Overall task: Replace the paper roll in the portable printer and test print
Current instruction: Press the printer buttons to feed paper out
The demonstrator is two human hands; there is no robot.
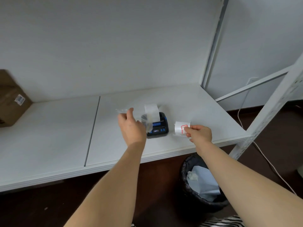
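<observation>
Lit softly and evenly from above, with no hard glare. Cast only faint shadows under the printer (158, 126) and along the front edge of the table (49, 145). Fell dim over the dark floor (82, 202) below. Smeared by motion blur at the left hand (129, 123). Bowed straight shelf posts at the right edge, wide-angle fashion.

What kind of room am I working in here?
Probably a stockroom or packing area: a bare white metal shelving unit, a labelled cardboard box on the shelf, and a bin below.
</observation>
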